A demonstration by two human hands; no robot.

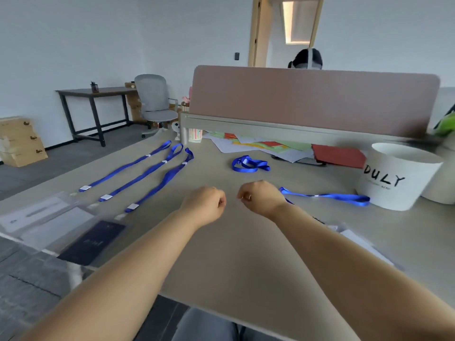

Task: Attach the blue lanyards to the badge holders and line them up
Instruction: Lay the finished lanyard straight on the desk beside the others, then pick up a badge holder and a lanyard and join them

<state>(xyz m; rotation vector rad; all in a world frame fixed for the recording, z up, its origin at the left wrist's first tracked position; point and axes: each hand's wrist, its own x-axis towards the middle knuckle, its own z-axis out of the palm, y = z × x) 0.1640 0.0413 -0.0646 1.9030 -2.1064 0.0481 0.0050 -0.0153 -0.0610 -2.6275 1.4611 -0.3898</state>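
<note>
Three blue lanyards [138, 173] lie side by side on the left of the desk, each ending at a clear badge holder [49, 217]; the nearest holder contains a dark card [96, 239]. A loose lanyard [248, 164] lies bunched up further back. Another lanyard [327, 196] stretches from under my right wrist towards the white tub. My right hand [261, 198] is closed, with a small pale piece at its fingertips that looks like this lanyard's end. My left hand [204, 205] is a fist beside it, a small gap between them; nothing shows in it.
A white tub marked "DULY" [403, 175] stands at the right. Coloured papers [266, 146] and a red cloth [339, 156] lie under the pink partition [312, 99]. More clear holders [357, 239] lie beside my right forearm. A person sits behind the partition.
</note>
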